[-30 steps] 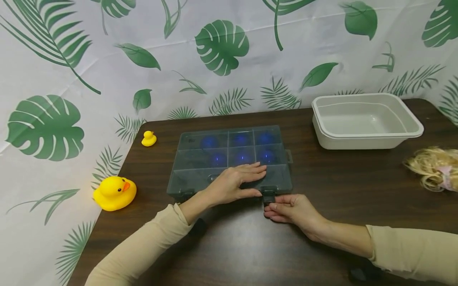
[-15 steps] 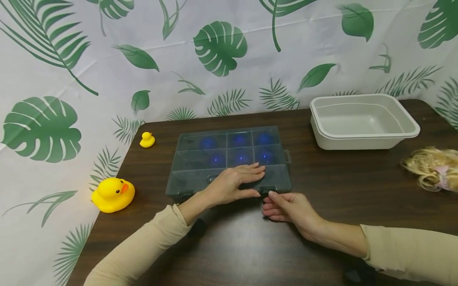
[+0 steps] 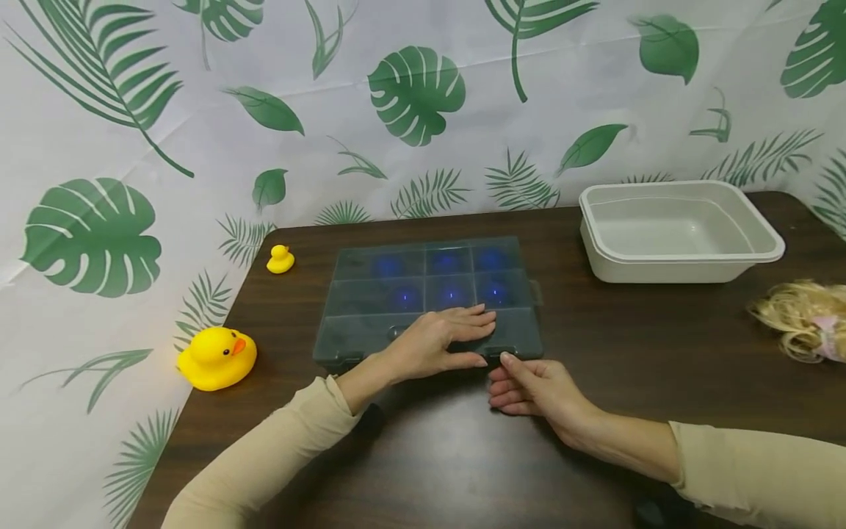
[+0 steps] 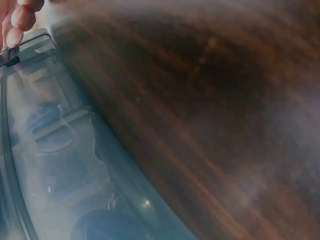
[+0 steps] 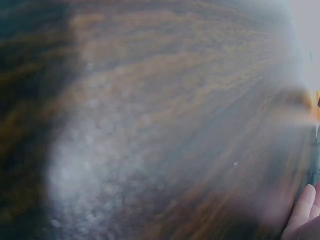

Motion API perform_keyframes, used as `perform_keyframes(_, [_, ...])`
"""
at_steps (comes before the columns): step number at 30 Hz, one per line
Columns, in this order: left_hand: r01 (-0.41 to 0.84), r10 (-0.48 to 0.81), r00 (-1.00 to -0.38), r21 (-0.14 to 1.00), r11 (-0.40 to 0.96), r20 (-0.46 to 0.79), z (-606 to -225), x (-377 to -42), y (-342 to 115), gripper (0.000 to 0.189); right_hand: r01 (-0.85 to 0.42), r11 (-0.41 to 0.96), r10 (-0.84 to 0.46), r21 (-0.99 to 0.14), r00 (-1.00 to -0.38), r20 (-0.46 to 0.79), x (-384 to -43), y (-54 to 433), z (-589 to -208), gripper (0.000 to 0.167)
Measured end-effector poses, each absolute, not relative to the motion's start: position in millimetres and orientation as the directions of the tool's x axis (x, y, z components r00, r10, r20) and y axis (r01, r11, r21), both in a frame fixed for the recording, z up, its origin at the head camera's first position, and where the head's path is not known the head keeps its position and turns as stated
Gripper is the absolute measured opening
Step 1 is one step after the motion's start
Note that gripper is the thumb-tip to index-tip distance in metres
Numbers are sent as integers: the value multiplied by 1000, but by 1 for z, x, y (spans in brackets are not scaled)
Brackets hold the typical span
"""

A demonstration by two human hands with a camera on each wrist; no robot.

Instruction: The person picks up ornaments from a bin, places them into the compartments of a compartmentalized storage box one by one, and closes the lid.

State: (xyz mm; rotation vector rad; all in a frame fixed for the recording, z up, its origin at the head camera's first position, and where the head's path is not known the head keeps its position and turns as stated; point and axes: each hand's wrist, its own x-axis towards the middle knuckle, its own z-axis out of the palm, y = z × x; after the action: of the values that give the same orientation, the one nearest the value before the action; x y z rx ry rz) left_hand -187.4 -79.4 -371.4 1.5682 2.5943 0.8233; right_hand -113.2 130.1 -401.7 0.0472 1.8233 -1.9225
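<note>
A dark translucent compartment box (image 3: 353,334) lies with its lid down on the table, and several blue balls (image 3: 451,295) show through it. My left hand (image 3: 429,342) rests flat on the front part of the lid, fingers extended. At the front right latch (image 3: 500,353), the thumb of my right hand (image 3: 545,389) presses, its other fingers loosely bent below. In the left wrist view the clear box wall (image 4: 65,165) fills the left side, with fingertips (image 4: 22,19) by the latch. Only some fingers (image 5: 302,207) appear at the right wrist view's lower right.
A large yellow rubber duck (image 3: 217,360) and a small one (image 3: 280,259) sit at the table's left edge. An off-white basin (image 3: 684,270) stands at the back right. Blond doll hair (image 3: 796,312) with a pink band lies at the right edge.
The right hand's fingers held the front right latch hanging down; the latch has since swung up against the box, with the thumb on it. My left hand has stayed on the lid.
</note>
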Motion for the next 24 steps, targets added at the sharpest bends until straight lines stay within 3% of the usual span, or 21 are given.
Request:
perform_keyframes(5, [808, 826, -511, 461, 367, 238, -365, -190, -87, 59, 395, -6, -324, -919, -870, -372, -113, 134, -402, 59])
perform_keyframes(17, [577, 565, -793, 581, 575, 228, -350, -177, -213, 63, 304, 9, -445, -953, -852, -276, -114, 121, -402, 43])
perform_keyframes(24, [524, 503, -837, 578, 626, 215, -362, -159, -249, 62, 277, -13, -513, -961, -826, -231, -116, 87, -402, 40])
